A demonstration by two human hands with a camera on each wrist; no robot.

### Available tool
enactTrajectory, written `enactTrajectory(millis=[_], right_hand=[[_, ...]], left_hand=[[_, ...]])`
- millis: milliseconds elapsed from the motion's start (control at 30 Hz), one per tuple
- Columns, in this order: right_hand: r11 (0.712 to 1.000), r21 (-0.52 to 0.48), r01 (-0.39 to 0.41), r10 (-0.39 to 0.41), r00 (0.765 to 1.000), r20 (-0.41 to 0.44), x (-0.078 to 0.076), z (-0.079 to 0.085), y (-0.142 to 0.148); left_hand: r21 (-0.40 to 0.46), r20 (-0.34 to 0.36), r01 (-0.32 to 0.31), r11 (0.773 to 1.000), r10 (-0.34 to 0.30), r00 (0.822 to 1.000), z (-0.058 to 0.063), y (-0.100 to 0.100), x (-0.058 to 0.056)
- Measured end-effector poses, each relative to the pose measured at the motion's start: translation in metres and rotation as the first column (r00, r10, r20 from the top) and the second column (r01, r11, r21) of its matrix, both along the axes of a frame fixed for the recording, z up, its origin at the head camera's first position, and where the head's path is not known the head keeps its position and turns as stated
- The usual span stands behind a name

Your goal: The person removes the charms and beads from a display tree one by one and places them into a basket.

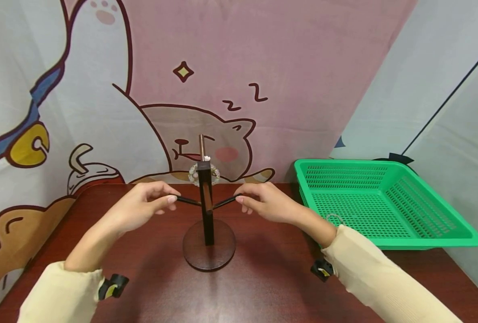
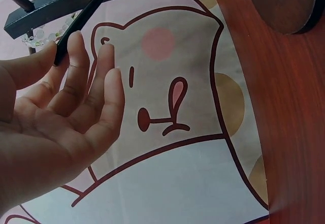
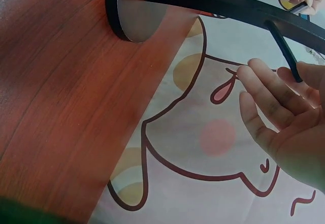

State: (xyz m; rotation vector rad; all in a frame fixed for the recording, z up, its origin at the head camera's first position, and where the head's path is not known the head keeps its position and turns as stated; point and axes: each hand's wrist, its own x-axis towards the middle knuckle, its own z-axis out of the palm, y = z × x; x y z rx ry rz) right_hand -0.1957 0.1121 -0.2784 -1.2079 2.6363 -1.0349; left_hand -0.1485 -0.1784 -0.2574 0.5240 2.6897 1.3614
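A dark wooden stand (image 1: 208, 229) with a round base (image 1: 194, 252) rises upright from the table, with short pegs sticking out of its post. My left hand (image 1: 139, 208) pinches the tip of the left black peg (image 1: 188, 200) between thumb and index finger. On the other side, the right black peg (image 1: 225, 202) is pinched at its end by my right hand (image 1: 269, 202). In both wrist views the remaining fingers stay loosely extended. A beaded bracelet (image 1: 193, 174) hangs near the top of the stand, partly hidden behind the post.
To the right sits a green plastic basket (image 1: 384, 243), with a thin pale loop (image 1: 335, 218) showing at its near left side. The reddish-brown table (image 1: 255, 282) ends at a cartoon-printed cloth (image 1: 295, 89) behind the stand.
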Motion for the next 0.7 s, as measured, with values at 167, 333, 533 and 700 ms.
enactTrajectory(millis=[167,333,533,700], right_hand=[[1.000,-0.007,-0.008,0.007,1.000,-0.010,0.000,0.000,0.000],[1.000,-0.002,-0.014,0.014,1.000,-0.014,0.000,0.000,0.000],[1.000,0.004,-0.014,0.014,1.000,-0.018,-0.001,-0.001,0.000],[1.000,-0.001,-0.016,0.016,1.000,-0.012,-0.001,-0.001,0.000]], left_hand=[[-0.022,-0.011,-0.022,1.000,0.022,1.000,-0.001,0.000,0.002],[-0.109,-0.082,-0.088,0.990,0.079,0.993,0.000,0.001,0.005],[-0.096,-0.152,-0.162,0.982,0.146,0.977,0.007,0.002,0.012],[-0.037,-0.192,-0.169,0.985,0.159,0.969,0.016,0.007,0.020]])
